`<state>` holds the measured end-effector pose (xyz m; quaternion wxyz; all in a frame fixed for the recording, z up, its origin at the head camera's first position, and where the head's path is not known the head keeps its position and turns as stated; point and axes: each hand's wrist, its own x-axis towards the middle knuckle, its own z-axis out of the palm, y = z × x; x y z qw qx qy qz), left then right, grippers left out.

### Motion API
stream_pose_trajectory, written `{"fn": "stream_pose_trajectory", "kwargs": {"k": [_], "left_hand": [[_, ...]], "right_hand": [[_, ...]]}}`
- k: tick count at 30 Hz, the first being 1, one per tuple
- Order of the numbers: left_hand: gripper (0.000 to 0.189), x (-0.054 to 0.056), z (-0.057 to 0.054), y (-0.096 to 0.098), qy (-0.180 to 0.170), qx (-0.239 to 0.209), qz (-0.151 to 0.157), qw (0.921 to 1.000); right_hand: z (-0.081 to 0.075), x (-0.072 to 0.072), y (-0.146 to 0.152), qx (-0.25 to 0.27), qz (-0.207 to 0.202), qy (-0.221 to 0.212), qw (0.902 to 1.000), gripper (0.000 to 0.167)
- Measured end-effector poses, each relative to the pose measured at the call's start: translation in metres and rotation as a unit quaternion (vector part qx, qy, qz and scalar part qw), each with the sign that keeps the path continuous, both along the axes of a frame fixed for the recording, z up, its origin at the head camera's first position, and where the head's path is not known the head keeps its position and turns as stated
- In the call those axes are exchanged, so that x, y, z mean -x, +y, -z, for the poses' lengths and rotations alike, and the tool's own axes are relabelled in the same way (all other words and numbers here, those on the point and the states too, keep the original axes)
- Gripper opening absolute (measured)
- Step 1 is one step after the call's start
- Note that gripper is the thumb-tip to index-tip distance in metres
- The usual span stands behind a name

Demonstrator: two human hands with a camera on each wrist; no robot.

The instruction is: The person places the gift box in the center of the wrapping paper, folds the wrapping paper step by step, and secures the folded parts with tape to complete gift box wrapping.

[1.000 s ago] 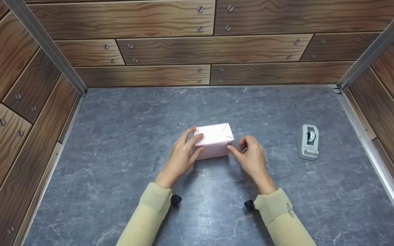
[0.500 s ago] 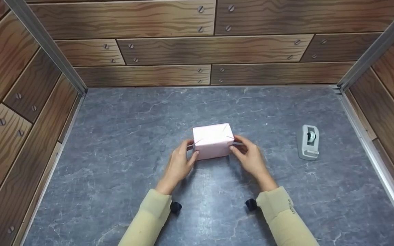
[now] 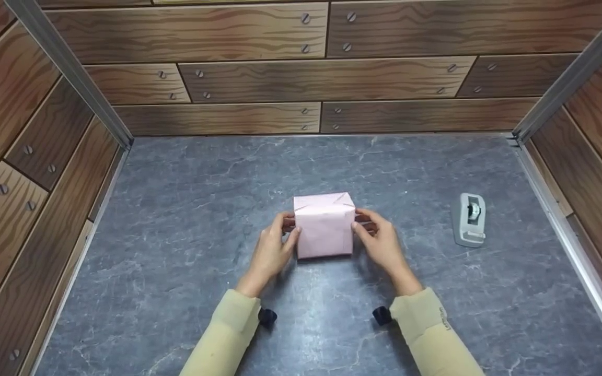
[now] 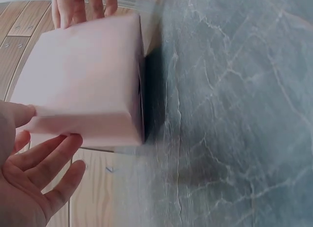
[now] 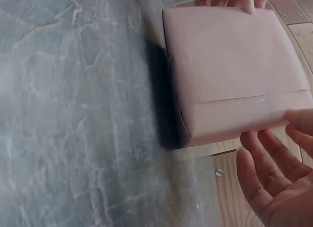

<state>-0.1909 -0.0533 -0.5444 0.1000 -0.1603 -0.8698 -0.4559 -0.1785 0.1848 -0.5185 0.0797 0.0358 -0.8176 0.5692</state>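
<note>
A pink paper-wrapped box (image 3: 325, 232) is held between both hands in the middle of the table, its broad front face toward me. My left hand (image 3: 269, 250) grips its left side, thumb at the front and fingers behind. On the right side my right hand (image 3: 383, 245) holds it the same way. Folded paper creases show on the box's top end. In the right wrist view, a paper seam with a shiny strip of clear tape (image 5: 261, 101) crosses the wrapping near the right hand. The left wrist view shows a smooth pink face (image 4: 80, 70).
A grey tape dispenser (image 3: 470, 219) with a roll in it stands to the right on the grey marbled table (image 3: 186, 209). Wood-patterned walls (image 3: 259, 78) with metal corner rails close in the back and both sides.
The left hand has come down from the box's top to its left side, and the right fingers have moved behind its right side. The box has tilted, showing more of its front face.
</note>
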Motion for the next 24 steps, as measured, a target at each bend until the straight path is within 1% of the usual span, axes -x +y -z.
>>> {"fn": "stream_pose_trajectory", "kwargs": {"k": [2,3,6,8,9,11,14,17,20,22,24], "left_hand": [[0.025,0.001,-0.001,0.001,-0.009,0.001,-0.003,1.0000],[0.025,0.001,-0.001,0.001,-0.013,0.002,-0.005,0.9999],[0.025,0.001,-0.002,0.002,-0.023,0.006,-0.007,0.9997],[0.025,0.001,-0.002,0.003,-0.024,0.009,-0.008,0.9996],[0.024,0.001,-0.002,0.003,-0.025,0.012,-0.010,0.9996],[0.024,0.001,-0.002,0.003,-0.031,0.016,-0.013,0.9993],[0.026,0.002,-0.002,0.003,-0.040,0.023,-0.012,0.9989],[0.034,0.004,-0.002,0.003,-0.060,0.029,0.005,0.9978],[0.042,0.009,-0.002,0.004,-0.085,0.037,0.021,0.9955],[0.044,0.011,-0.002,0.005,-0.101,0.045,0.025,0.9935],[0.046,0.014,-0.002,0.006,-0.110,0.052,0.025,0.9922]], "right_hand": [[-0.009,-0.004,-0.002,-0.008,0.004,0.002,1.0000,0.028],[-0.007,-0.003,-0.001,-0.006,0.006,0.000,1.0000,0.026],[0.007,0.002,0.002,-0.003,0.019,-0.011,0.9997,0.021],[0.018,0.006,0.005,0.000,0.025,-0.022,0.9994,0.020],[0.022,0.007,0.006,0.002,0.026,-0.029,0.9992,0.020],[0.022,0.007,0.006,-0.006,0.020,-0.041,0.9990,0.023],[0.023,0.007,0.007,-0.031,-0.003,-0.049,0.9983,0.033],[0.024,0.008,0.008,-0.053,-0.024,-0.056,0.9968,0.043],[0.025,0.010,0.009,-0.059,-0.038,-0.062,0.9956,0.049],[0.026,0.012,0.009,-0.058,-0.043,-0.070,0.9950,0.052],[0.026,0.013,0.009,-0.059,-0.045,-0.078,0.9942,0.052]]}}
